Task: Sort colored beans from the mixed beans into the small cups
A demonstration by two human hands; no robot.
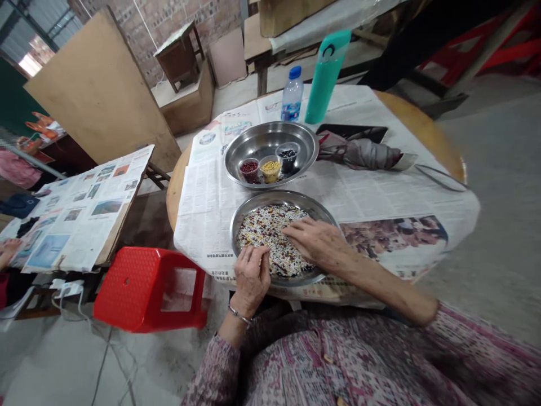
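Observation:
A steel basin [327, 210] near the table's front edge holds a mix of white grains [270, 223] with dark red, yellow and black beans. Over its front left rim, my left hand [252, 273] has its fingers curled together in a pinch; whatever is between them is hidden. From the right, my right hand [316, 239] reaches in, bent fingertips close together at the grains. Behind stands a second steel basin [270, 132] with three clear cups: one of red beans [249, 168], one of yellow beans [270, 169] and one of black beans [288, 158].
Newspaper [203, 220] covers the round table. A water bottle [292, 96], a green bottle [327, 79] and a folded umbrella [359, 153] stand or lie farther back. A red stool [131, 287] is at left, beside another newspaper-covered table [91, 197] with a person's hand [9, 249].

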